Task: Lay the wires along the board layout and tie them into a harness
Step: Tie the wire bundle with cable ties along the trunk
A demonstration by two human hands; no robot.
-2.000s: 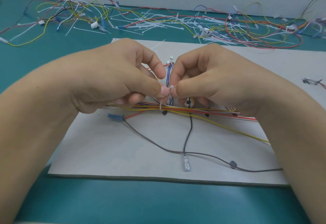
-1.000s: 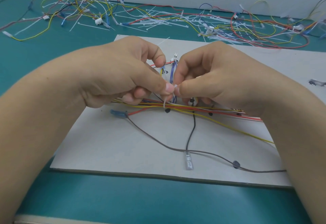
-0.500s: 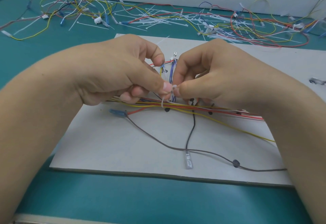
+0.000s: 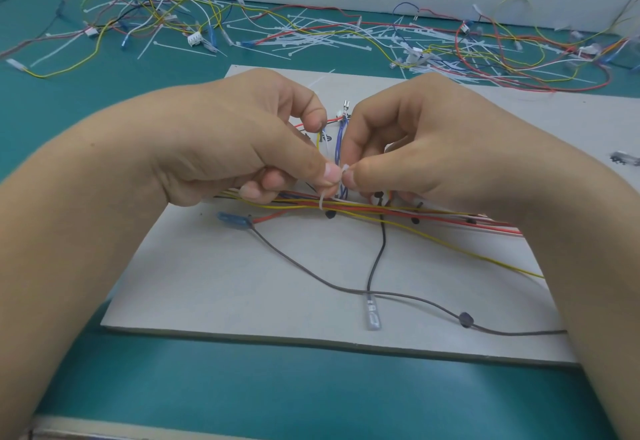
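Wires (image 4: pixel 381 212) bunched mid-board (image 4: pixel 242 283). Left hand (image 4: pixel 242 148) and right hand (image 4: pixel 433 148) both pinch tie (image 4: pixel 343 171) just above them (tail dangling). Likely best: feed tail straight, cinch snug, don't crush insulation.

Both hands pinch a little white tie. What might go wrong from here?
The white cable tie is only pinched by the left hand and right hand, so it may slip before locking. The blue wires run close behind it, so the tie might catch one wrongly. The grey wire lies loose on the board and could be left out.
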